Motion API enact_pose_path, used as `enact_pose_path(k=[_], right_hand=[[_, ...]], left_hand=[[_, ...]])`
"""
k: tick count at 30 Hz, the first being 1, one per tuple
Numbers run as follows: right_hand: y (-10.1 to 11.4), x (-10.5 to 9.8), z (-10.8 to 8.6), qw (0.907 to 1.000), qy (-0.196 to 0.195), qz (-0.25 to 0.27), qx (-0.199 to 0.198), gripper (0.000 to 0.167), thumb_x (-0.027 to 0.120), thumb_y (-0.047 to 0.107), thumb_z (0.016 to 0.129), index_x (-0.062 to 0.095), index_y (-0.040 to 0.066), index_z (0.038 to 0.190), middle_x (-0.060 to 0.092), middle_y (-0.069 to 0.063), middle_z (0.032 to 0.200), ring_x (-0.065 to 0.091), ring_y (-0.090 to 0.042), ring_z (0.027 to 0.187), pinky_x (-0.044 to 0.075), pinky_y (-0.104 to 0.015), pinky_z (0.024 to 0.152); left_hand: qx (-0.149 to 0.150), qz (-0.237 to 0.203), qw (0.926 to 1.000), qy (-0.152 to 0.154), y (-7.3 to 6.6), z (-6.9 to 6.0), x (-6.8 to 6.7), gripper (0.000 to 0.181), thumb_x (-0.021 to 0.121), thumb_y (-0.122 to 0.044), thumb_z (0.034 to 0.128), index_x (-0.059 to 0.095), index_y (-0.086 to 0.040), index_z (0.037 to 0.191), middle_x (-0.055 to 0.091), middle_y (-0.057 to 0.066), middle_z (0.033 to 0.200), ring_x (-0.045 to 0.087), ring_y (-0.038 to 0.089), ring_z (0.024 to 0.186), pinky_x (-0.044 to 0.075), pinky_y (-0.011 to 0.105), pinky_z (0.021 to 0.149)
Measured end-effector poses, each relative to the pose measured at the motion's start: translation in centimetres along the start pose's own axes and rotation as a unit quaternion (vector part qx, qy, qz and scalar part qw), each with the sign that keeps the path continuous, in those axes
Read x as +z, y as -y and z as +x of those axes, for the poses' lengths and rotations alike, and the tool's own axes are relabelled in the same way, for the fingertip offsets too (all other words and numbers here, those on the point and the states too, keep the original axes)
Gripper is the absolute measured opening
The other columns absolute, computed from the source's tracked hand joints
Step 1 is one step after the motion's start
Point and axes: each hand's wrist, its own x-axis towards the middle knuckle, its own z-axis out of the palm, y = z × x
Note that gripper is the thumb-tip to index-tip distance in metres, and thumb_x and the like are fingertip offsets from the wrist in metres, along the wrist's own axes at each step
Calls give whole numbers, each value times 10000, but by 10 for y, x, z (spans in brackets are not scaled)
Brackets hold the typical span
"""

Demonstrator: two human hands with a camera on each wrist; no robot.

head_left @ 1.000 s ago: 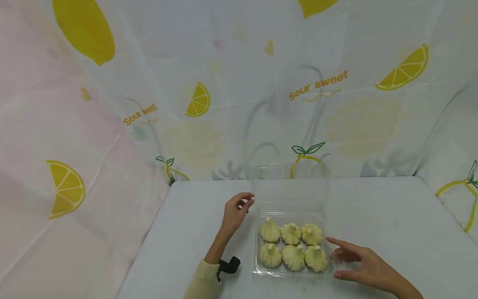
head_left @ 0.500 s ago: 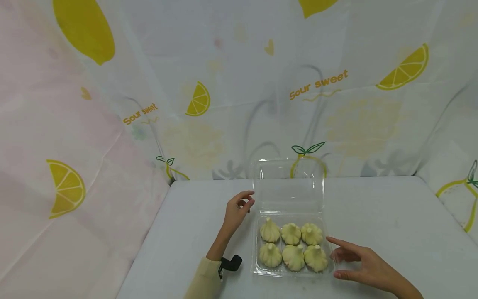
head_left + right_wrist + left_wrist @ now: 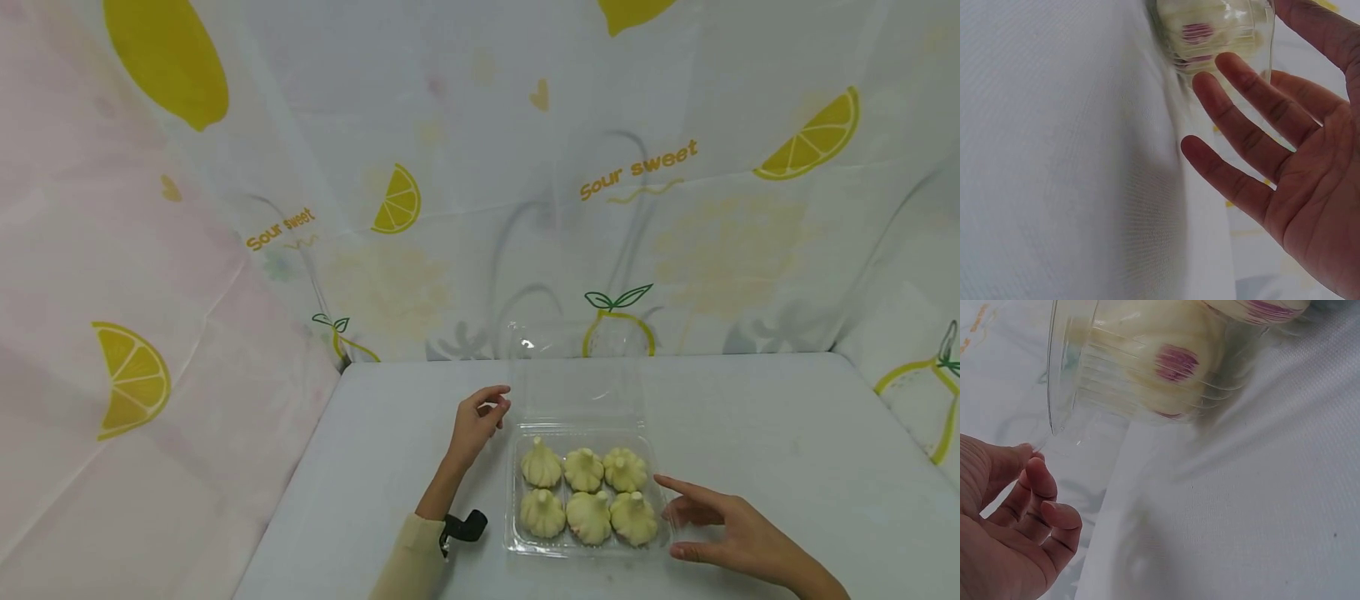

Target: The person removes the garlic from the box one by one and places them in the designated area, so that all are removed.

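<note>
A clear plastic clamshell box (image 3: 513,533) holds several pale garlic bulbs (image 3: 588,517) in two rows, stems up. Its see-through lid (image 3: 581,396) stands raised at the back. Beside the lid's left edge is my left hand (image 3: 474,423); in the left wrist view its thumb and forefinger pinch the thin clear edge. My right hand (image 3: 731,533) lies at the box's right side, fingers extended and spread, with fingertips at the wall. Purple-marked garlic (image 3: 1197,34) shows through that wall in the right wrist view.
A white cloth-covered table (image 3: 772,425) lies under the box. Behind it hangs a lemon-printed curtain (image 3: 480,275), close to the lid's top. A black wrist camera (image 3: 467,526) sticks out from the left sleeve (image 3: 411,554).
The lid's tilt shifts slightly, its top edge rising and then dipping a little. My left hand moves only slightly; the right hand and the garlic stay in place.
</note>
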Motion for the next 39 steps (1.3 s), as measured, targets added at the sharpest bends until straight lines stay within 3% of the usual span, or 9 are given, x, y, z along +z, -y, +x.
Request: enact_pose_path(k=[4, 9, 13, 19, 28, 39], right_hand=[[-1, 0, 0, 10000, -6, 0, 45, 730, 773, 188, 867, 414, 53, 1487, 686, -15, 1089, 675, -128, 984, 553, -285, 774], [-3, 0, 0, 9999, 13, 70, 81, 730, 772, 190, 868, 413, 51, 1488, 684, -8, 1094, 671, -122, 986, 552, -281, 773], [-3, 1, 1, 9999, 26, 109, 65, 732, 771, 187, 869, 410, 48, 1489, 681, -7, 1094, 671, -124, 985, 551, -278, 773], [-3, 1, 0, 9999, 25, 100, 74, 727, 771, 188, 869, 414, 49, 1487, 682, -12, 1088, 669, -118, 985, 550, -277, 774], [-5, 1, 0, 9998, 24, 186, 11, 730, 769, 173, 869, 406, 39, 1489, 679, -9, 1088, 671, -123, 977, 552, -283, 778], [-5, 1, -1, 9997, 37, 240, -49, 724, 760, 155, 877, 397, 34, 1492, 681, -18, 1104, 673, -138, 996, 551, -284, 786]], left_hand=[[-165, -99, 9998, 43, 4, 2, -1, 237, 622, 29, 944, 636, 112, 1166, 625, 271, 954, 555, 229, 629, 420, 210, 500], [-463, -334, 9984, 19, 30, 10, 0, 280, 633, 3, 946, 616, 127, 1197, 633, 228, 966, 542, 166, 628, 411, 207, 496], [-530, -319, 9981, -84, 45, 13, 2, 264, 644, -28, 948, 639, 101, 1179, 651, 150, 929, 533, 115, 604, 402, 200, 481], [-653, -238, 9975, -128, 47, 12, 3, 271, 653, -61, 949, 645, 92, 1173, 656, 101, 891, 533, 113, 602, 415, 199, 486], [-841, -385, 9957, 28, 49, 12, 2, 277, 610, 2, 953, 594, 179, 1166, 626, 338, 943, 520, 138, 582, 398, 214, 469], [-978, -247, 9949, -97, 56, 10, 3, 248, 626, -68, 956, 663, 92, 1141, 689, 120, 887, 519, 85, 572, 397, 196, 473]])
